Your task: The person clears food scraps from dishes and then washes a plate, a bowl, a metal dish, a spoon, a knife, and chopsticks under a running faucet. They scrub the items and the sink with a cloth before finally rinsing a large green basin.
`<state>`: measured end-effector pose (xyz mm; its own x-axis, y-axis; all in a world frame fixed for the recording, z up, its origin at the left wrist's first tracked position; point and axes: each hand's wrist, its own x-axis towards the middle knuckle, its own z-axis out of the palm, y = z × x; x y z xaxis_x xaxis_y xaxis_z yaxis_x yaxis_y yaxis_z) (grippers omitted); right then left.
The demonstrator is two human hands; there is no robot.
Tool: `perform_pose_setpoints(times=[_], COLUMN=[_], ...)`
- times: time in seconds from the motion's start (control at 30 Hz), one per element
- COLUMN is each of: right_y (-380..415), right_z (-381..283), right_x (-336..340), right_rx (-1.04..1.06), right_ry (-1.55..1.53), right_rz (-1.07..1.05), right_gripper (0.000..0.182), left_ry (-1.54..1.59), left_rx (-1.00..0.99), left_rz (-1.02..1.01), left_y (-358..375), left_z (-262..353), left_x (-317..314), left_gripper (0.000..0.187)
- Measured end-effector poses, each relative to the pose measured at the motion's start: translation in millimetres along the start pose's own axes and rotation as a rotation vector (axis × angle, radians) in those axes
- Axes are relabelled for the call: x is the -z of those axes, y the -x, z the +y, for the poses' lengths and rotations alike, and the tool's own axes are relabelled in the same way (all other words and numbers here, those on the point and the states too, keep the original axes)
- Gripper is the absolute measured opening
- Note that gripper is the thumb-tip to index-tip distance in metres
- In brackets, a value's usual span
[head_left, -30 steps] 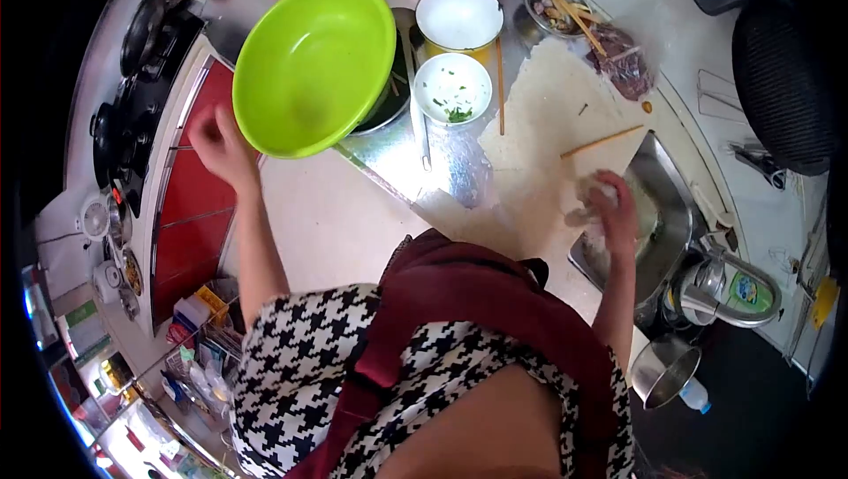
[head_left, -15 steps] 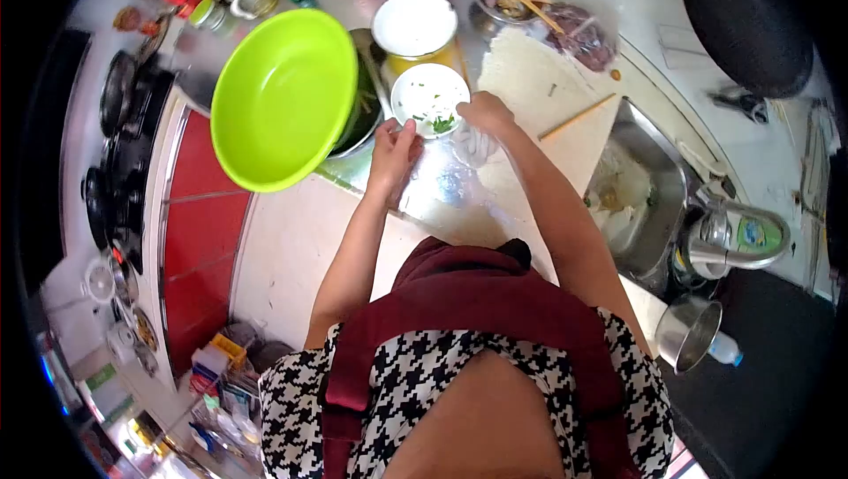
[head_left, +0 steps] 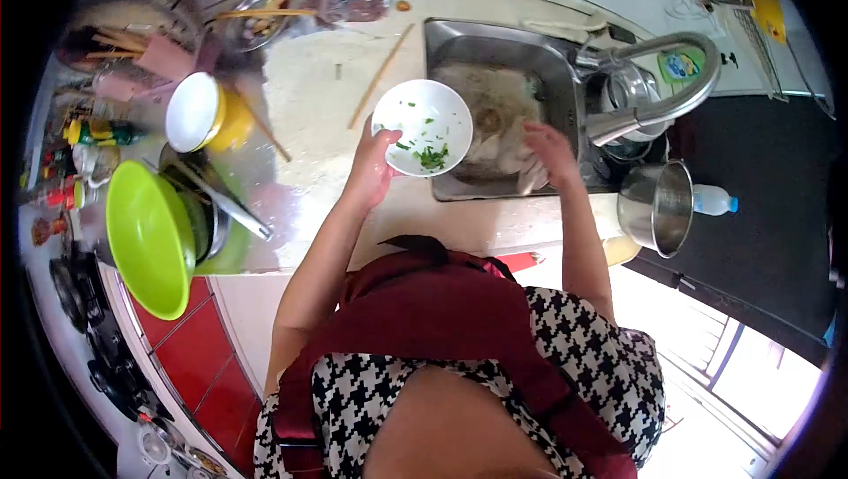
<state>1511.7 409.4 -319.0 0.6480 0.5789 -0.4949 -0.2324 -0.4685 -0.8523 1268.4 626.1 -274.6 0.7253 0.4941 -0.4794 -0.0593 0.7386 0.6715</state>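
My left hand holds a white bowl by its left rim, with the thumb inside the edge. Chopped green pieces lie in the bowl, mostly near its lower side. The bowl is above the counter at the left edge of the metal sink. Over the sink's front right part is my right hand, next to a pale, crumpled cloth-like item. Its fingers are partly blurred, and whether they grip this item is unclear.
A green basin and yellow bowls stand left. A chopstick lies on the counter behind the bowl. The faucet arches over the sink's right side, with a metal pot near the front right.
The view has shifted right toward the sink. The white bowl has moved there in my left hand. My right hand has left the bowl and moved over the sink with the pale item beside it.
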Motion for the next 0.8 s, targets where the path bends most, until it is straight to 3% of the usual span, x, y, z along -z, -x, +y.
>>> perform_pose_setpoints(times=[0.07,0.1,0.13,0.17,0.2,0.23,0.33,0.43,0.53,0.57,0.67,0.73,0.8], right_y=[-44.0,-83.1,-108.0,-113.0,-118.8,-135.3,-169.7,-167.0,-135.3,-144.1,-112.0,-98.4,-80.4], right_z=[26.2,44.5,26.3,-5.2,-28.7,-44.3,-57.8,-59.0,-66.4,-45.5,-40.7,-27.8,-25.1], right_x=[56.8,97.1,118.9,119.5,123.5,126.3,123.5,115.0,127.1,135.5,150.5,160.4,172.5], right_rx=[0.249,0.423,0.352,0.523,0.650,0.654,0.571,0.644,0.564,0.760,0.477,0.589,0.549], right_ry=[-0.107,-0.407,-0.060,0.489,0.504,0.580,0.549,0.883,0.718,0.558,0.144,0.116,0.096], right_rz=[0.164,-0.077,0.042,0.331,0.337,0.387,0.248,0.208,0.198,0.290,0.124,0.196,0.161], right_gripper=[0.034,0.037,0.046,0.058,0.064,0.070,0.077,0.080,0.076,0.058,0.037,0.028,0.026], left_ry=[-0.052,-0.077,-0.106,-0.109,-0.073,-0.037,0.059,0.001,-0.126,-0.155,-0.236,-0.335,-0.656], left_rx=[0.020,0.034,0.042,0.094,0.130,0.155,0.201,0.263,0.378,0.403,0.473,0.558,0.384], left_rz=[-0.033,-0.037,-0.043,0.011,-0.004,-0.010,-0.023,-0.032,0.020,0.018,0.073,0.099,0.059], left_y=[-26.1,-37.3,-46.8,-59.3,-73.9,-82.6,-104.3,-113.5,-121.1,-122.9,-132.1,-138.6,-144.2], left_z=[-31.4,-47.3,-63.9,-84.3,-107.2,-121.3,-157.9,-176.0,-189.3,-192.5,-218.3,-226.4,-235.1], left_x=[-26.4,-41.3,-54.3,-66.5,-74.0,-88.4,-127.3,-156.5,-177.9,-181.2,-179.4,-179.4,-174.3], left_gripper=[0.058,0.057,0.057,0.057,0.059,0.060,0.061,0.052,0.041,0.040,0.052,0.053,0.050])
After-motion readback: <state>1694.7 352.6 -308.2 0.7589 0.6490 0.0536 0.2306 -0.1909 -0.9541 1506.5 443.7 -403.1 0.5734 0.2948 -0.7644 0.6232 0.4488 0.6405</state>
